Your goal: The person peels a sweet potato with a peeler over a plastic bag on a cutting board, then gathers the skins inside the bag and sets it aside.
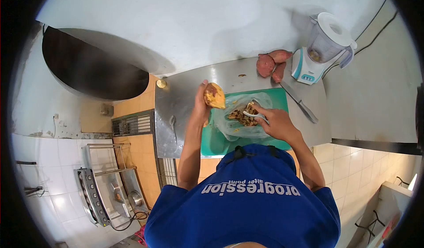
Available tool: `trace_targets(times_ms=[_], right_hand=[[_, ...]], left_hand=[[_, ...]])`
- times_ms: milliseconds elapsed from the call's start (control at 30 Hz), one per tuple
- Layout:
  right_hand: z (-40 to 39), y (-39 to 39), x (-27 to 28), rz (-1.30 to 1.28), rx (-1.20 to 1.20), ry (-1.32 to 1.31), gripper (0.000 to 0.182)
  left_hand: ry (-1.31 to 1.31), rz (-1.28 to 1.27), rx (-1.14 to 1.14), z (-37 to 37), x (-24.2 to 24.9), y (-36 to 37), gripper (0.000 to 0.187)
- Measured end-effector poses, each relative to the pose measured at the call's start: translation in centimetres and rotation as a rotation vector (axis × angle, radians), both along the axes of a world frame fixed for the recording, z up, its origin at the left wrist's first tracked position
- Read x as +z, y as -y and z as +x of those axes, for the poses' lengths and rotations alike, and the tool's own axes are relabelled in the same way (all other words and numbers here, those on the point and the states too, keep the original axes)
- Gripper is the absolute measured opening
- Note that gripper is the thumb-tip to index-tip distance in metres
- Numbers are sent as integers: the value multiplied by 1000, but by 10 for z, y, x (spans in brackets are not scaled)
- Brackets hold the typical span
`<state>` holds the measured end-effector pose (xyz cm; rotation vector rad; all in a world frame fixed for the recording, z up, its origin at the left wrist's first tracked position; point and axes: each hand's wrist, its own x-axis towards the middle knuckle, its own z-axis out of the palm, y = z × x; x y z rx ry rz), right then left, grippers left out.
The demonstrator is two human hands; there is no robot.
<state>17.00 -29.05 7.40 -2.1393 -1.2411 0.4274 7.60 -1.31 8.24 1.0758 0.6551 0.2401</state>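
Note:
My left hand (201,103) is closed around a partly peeled sweet potato (215,96), yellow where the skin is off and brown elsewhere. It is raised over the left part of the green cutting board (278,99). In my right hand (280,123) is a white peeler (255,114), held low above a heap of brown peelings (239,117). The peelings lie on a clear plastic bag (227,130) spread over the board. Part of a yellow piece (206,122) shows behind my left wrist.
Several unpeeled red sweet potatoes (266,65) lie at the back near a blender (324,45). A knife (300,103) rests right of the board, a spoon (172,126) to its left. A small round can (161,84) stands at the steel counter's (185,78) back left corner.

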Motion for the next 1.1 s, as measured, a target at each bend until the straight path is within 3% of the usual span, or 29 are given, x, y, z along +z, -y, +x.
trace_targets(times_ms=[167,400,467,600,667,800,867,967,1100], right_hand=[[-9,-20,2,287,-111,-109,47],[-19,-29,36,203,-51,-222,46],[-19,-36,23,226,-19,-130,46],[-16,-24,8,173,13,-4,47],[-17,-11,5,-133,50,-19,48],[-16,4,-3,-98,-46,-72,48],[-15,-3,11,66,-121,-219,51],[-17,-18,24,273,-106,-184,52],[-18,-29,49,142,-69,-220,51]], left_hand=[[21,-93,-42,-6,-34,16,47],[-43,-92,-1,-11,-26,49,45],[51,-115,-40,-11,-39,45,43],[0,-60,50,-11,-35,46,43],[130,-269,228,-13,-38,28,45],[155,-173,187,-14,-13,17,48],[138,-214,189,-15,-22,20,47],[84,-192,134,-13,-30,27,46],[82,-134,91,-5,-24,47,39]])
